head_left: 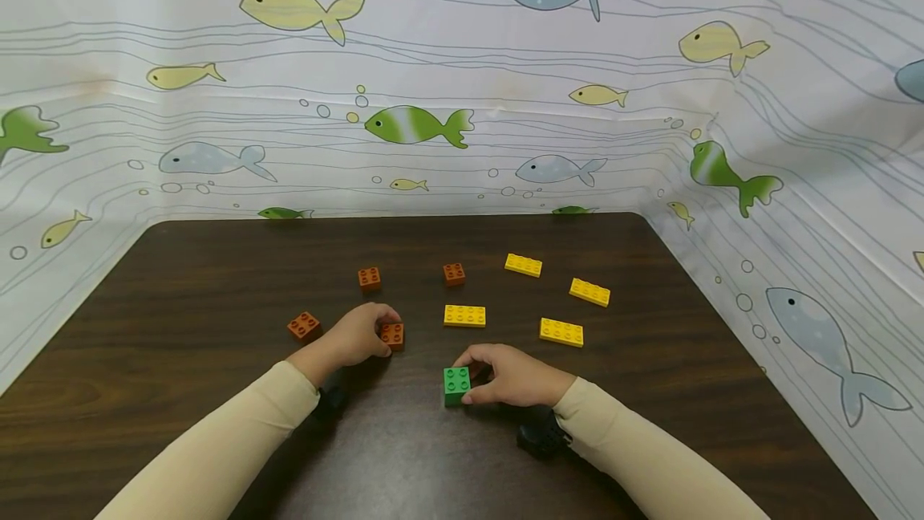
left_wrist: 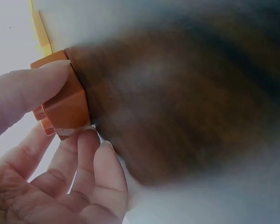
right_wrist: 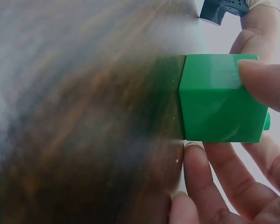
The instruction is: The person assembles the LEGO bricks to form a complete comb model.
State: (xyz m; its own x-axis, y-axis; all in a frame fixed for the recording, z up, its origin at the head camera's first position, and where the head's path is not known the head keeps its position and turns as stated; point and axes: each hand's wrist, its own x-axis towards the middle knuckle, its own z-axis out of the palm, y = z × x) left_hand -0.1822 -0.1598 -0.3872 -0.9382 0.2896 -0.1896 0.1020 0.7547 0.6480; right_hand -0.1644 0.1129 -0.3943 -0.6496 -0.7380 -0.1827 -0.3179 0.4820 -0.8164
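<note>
My left hand (head_left: 358, 335) pinches an orange-brown toy brick (head_left: 393, 335) with four studs, thumb on its near side and fingers behind. Seen from the left wrist, the brick (left_wrist: 70, 100) stands on the tabletop, studs up. Right of it, my right hand (head_left: 521, 376) holds a taller green brick (head_left: 456, 386) between thumb and fingers. The right wrist view shows the green brick (right_wrist: 224, 98) with its base at the table surface, the thumb (right_wrist: 266, 84) on one side and fingertips on the other. A gap of bare table lies between the two held bricks.
More orange-brown bricks lie at the left (head_left: 305, 327), behind the left hand (head_left: 369, 278) and at the back middle (head_left: 454, 274). Several flat yellow bricks (head_left: 465, 316) are spread over the middle and right of the dark wooden table (head_left: 216, 279). A fish-patterned curtain (head_left: 433, 62) borders the table.
</note>
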